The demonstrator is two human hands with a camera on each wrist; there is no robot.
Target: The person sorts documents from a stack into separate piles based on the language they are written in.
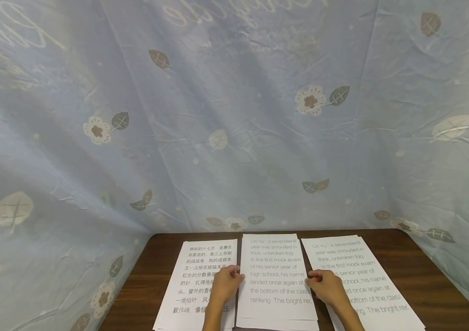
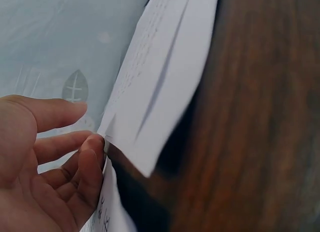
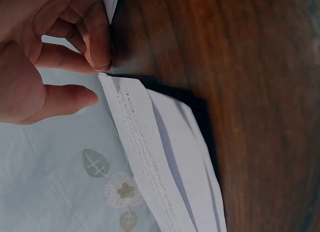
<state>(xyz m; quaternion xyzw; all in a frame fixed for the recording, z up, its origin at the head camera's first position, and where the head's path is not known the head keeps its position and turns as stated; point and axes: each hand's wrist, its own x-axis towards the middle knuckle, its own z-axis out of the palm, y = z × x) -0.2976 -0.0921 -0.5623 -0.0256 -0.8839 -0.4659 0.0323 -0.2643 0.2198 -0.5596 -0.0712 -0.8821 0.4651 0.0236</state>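
A middle stack of printed paper sheets (image 1: pixel 275 276) with English text lies between my two hands. My left hand (image 1: pixel 226 285) is at its left edge, over part of the left stack of sheets (image 1: pixel 201 257), which carries Chinese text. In the left wrist view the fingers (image 2: pixel 90 172) are bent against a paper edge, with the thumb held apart. At the opposite edge is my right hand (image 1: pixel 328 288), hiding part of the right stack of sheets (image 1: pixel 383 294). The right wrist view has its fingertips beside a corner of the paper (image 3: pixel 145 147), the thumb apart from them.
All three stacks lie on a dark brown wooden table (image 1: pixel 143 285). A pale blue curtain (image 1: pixel 259 161) with leaves and flowers hangs behind the table and along its sides. Some sheets in the middle stack stick out unevenly.
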